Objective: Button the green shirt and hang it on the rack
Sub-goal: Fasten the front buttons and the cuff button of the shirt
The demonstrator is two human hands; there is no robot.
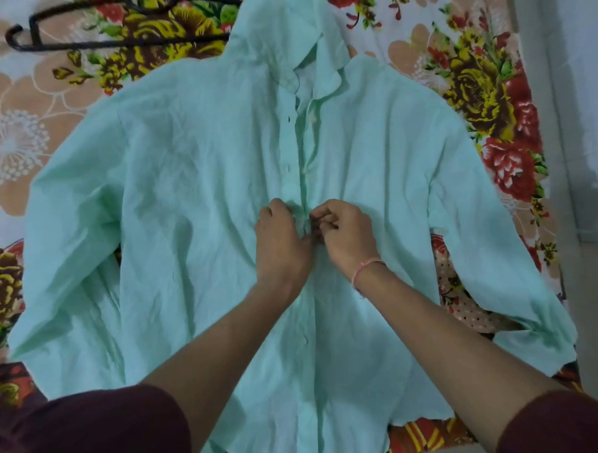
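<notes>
Now | one green shirt point(196, 194) | one hanger point(93, 42) | two hands: left hand point(281, 239), right hand point(347, 233) pinching placket

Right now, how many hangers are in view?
1. A black hanger lies on the floral bedsheet at the upper left, its right end against the green shirt. Others may be hidden under it.

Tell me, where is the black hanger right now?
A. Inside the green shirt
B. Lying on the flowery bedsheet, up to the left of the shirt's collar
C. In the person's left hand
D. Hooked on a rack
B: the black hanger lies flat on the flowery bedsheet beside the collar of the green shirt, while the left hand and right hand are both busy at the shirt's front.
</notes>
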